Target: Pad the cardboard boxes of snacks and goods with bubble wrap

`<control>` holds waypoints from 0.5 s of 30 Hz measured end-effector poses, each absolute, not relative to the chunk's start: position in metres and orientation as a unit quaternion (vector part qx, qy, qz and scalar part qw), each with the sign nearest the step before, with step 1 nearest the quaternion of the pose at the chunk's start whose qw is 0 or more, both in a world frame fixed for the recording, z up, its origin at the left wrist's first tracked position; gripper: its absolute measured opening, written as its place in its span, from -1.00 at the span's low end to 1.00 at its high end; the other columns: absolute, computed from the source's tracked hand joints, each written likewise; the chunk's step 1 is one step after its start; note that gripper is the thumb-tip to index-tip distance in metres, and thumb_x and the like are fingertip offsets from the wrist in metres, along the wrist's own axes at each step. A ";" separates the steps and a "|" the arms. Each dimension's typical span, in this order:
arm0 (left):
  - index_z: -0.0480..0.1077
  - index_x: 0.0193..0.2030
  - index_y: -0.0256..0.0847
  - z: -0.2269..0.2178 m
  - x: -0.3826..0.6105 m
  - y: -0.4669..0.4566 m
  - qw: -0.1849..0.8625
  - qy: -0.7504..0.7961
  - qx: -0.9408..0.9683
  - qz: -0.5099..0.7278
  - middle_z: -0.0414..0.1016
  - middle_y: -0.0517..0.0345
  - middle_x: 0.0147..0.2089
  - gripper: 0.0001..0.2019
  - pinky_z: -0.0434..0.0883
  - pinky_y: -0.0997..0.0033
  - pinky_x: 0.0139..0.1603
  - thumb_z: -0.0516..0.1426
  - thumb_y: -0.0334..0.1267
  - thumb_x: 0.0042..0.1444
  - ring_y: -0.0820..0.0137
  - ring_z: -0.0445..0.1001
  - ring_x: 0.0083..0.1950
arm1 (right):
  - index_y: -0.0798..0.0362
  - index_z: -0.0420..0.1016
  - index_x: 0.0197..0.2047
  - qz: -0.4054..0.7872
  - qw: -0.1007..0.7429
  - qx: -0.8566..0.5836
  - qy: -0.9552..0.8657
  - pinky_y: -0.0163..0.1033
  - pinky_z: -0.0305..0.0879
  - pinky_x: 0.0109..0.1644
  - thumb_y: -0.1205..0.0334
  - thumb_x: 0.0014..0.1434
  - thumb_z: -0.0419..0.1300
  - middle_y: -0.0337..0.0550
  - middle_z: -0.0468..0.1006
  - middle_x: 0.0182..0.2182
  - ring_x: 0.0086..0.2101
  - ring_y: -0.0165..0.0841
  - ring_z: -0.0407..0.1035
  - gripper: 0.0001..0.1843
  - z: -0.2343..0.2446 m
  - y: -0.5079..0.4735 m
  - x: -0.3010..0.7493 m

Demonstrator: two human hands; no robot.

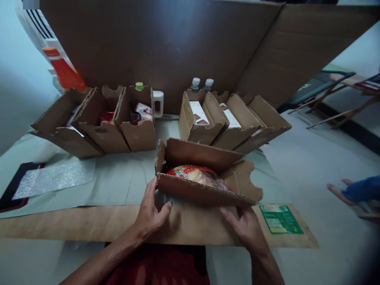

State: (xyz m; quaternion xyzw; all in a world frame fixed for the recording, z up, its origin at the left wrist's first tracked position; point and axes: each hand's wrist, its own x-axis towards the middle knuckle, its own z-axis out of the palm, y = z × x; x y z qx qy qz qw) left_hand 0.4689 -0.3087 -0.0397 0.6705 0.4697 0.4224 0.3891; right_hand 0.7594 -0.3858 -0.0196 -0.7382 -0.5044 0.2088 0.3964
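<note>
An open cardboard box [190, 188] lies in front of me on a flat cardboard sheet [89, 223]. Inside it is a red packet of biscuits [192, 174]. My left hand [151, 213] rests at the box's near left corner, fingers spread against its front wall and thumb out to the side. My right hand [243, 227] is under the near right corner of the box, fingers touching its lower edge. Neither hand wraps round anything.
Three open boxes [97, 122] with packets stand at the back left, three more [231, 120] at the back right, two bottles [202, 84] behind them. A large cardboard panel [166, 43] rises behind. Bubble wrap [53, 178] lies left. Another person's foot [338, 190] is on the floor at right.
</note>
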 end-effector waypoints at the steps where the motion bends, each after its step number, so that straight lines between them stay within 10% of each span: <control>1: 0.04 0.45 -0.10 -0.040 0.469 -0.307 0.388 0.480 0.661 0.427 0.24 -0.19 0.41 -0.28 0.33 -0.16 0.39 0.18 -0.21 0.17 0.02 0.32 0.40 | 0.02 0.56 -0.04 0.222 0.403 -0.727 -0.509 0.16 0.40 0.21 -0.24 0.08 0.30 0.11 0.67 -0.05 0.07 0.03 0.51 -0.44 -0.016 -0.368 0.759; 15: -0.12 0.55 -0.20 -0.029 0.516 -0.270 0.399 0.411 0.724 0.384 0.05 -0.22 0.56 -0.10 0.20 -0.20 0.50 0.17 -0.27 0.10 -0.04 0.09 0.55 | -0.10 0.47 -0.24 0.162 0.459 -0.743 -0.459 0.02 0.52 -0.19 -0.17 0.00 0.37 0.02 0.67 -0.29 -0.24 -0.06 0.58 -0.60 -0.001 -0.314 0.803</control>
